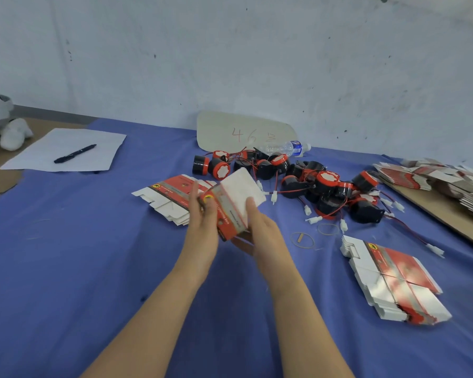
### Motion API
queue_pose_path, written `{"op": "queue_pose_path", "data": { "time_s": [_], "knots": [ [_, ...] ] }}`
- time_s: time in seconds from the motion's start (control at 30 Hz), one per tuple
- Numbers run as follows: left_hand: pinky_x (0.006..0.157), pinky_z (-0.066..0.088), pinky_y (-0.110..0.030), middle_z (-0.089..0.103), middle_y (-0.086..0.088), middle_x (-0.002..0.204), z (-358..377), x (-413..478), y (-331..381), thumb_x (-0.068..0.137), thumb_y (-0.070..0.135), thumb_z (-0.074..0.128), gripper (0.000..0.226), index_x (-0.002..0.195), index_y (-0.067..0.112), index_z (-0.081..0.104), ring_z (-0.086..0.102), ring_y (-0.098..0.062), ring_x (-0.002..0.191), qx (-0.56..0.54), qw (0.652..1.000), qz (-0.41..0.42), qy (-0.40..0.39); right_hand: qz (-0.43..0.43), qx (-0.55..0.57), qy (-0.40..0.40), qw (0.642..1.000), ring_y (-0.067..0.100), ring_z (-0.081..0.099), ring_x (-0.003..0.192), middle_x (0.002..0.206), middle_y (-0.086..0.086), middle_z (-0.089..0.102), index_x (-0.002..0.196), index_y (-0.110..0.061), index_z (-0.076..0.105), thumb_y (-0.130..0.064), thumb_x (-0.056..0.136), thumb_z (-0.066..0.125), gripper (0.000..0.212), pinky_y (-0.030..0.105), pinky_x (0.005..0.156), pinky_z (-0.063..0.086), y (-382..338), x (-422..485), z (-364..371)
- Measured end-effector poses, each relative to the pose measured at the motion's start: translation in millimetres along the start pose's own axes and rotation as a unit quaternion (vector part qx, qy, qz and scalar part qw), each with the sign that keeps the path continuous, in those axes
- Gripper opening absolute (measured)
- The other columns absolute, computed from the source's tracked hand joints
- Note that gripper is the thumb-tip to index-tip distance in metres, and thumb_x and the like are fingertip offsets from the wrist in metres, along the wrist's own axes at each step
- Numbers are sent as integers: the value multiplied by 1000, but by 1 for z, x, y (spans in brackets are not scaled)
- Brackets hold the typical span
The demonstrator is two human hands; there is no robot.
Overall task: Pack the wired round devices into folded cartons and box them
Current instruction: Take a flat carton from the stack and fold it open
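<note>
A half-opened carton (231,211), red and grey with a white panel, is held above the middle of the surface (93,255), which is covered by a blue cloth. It is grasped by 2 hands. The left hand (202,227) is set against the carton's left side, with the thumb on its printed face and the fingers (194,195) behind it. The right hand (260,230) holds it from the right, with the thumb on the white panel and the fingers curled beneath.

The wired round devices (311,186), black with red rims and red wires ending in white plugs, are heaped toward the far edge, right of centre. 1 stack of flat cartons (172,197) lies just behind the left hand. A 2nd stack (393,279) lies near the right edge, and more flat cartons (443,181) are piled on a brown board at the far right corner.

2 rubber bands (302,239) lie between the hands and the 2nd stack. A plastic bottle (284,148) lies behind the devices, in front of a pale card (241,132) marked in red. Toward the far left corner, a pen (75,153) rests on a white sheet (66,148).
</note>
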State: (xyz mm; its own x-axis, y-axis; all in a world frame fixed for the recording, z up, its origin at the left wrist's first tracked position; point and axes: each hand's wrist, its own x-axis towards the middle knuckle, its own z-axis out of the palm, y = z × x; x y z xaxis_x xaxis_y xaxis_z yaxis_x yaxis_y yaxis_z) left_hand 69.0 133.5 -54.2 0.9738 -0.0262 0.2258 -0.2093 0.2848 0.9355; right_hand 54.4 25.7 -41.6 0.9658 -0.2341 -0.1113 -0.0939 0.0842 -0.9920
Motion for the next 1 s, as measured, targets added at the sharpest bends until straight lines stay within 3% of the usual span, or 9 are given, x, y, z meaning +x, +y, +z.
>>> {"op": "queue_pose_path", "data": {
  "time_s": [0.13,0.2,0.3,0.37,0.5,0.6,0.7,0.9,1.0],
  "knots": [
    [91,28,1,33,3,145,-4,-3,-11,94,16,55,15,107,23,55,30,-10,137,283,948,141,29,-109,-157,91,977,13,54,69,78,0,61,94,-5,60,-30,97,46,29,24,62,44,5,2,-6],
    [83,39,-8,52,5,127,-5,-5,-13,86,32,64,20,101,24,53,49,-12,118,340,932,121,39,-140,-221,132,956,13,35,59,64,1,45,74,-1,51,-21,97,40,33,19,46,26,6,3,-8],
    [71,50,-23,60,13,92,-7,-6,-9,85,50,59,27,97,28,50,60,-10,88,365,924,71,83,-165,-258,169,937,11,26,53,57,-4,34,59,-12,34,-18,98,39,39,17,45,30,9,4,-4],
    [73,53,-34,63,7,89,-9,-6,-6,93,49,47,27,97,23,53,63,-18,88,373,918,68,114,-163,-227,208,938,11,30,54,61,-3,39,66,-14,38,-17,98,38,32,17,45,30,10,6,-4],
    [58,43,-36,56,3,77,-9,-5,-5,100,18,38,33,132,18,36,54,-22,71,381,912,61,143,-98,-156,217,959,7,47,65,80,-3,54,101,-18,45,-10,97,41,10,20,52,38,10,8,-14],
    [54,39,-26,55,1,101,-13,-1,-5,95,7,40,38,131,19,44,54,-18,81,324,936,0,139,-74,-247,191,947,7,51,69,87,-1,60,90,-11,64,-4,92,43,22,17,53,42,10,8,-17],
    [55,38,-18,57,3,106,-18,3,-8,97,11,40,26,111,16,62,52,-15,93,338,936,-39,92,-76,-296,171,937,18,57,80,84,0,63,88,-9,70,-4,91,43,27,32,67,50,8,5,-16],
    [55,36,-20,56,2,105,-21,3,-1,97,16,42,14,106,16,52,49,-9,81,361,926,-87,65,-78,-355,152,919,20,55,81,94,7,68,93,-6,69,-4,92,40,29,28,66,44,8,6,-25],
    [73,45,-29,57,-1,116,-22,6,18,92,15,51,17,109,16,54,51,-16,99,344,932,-28,114,-74,-368,191,907,28,51,78,94,16,62,92,-7,65,-3,89,43,23,30,63,38,3,16,-44]
  ]
}}
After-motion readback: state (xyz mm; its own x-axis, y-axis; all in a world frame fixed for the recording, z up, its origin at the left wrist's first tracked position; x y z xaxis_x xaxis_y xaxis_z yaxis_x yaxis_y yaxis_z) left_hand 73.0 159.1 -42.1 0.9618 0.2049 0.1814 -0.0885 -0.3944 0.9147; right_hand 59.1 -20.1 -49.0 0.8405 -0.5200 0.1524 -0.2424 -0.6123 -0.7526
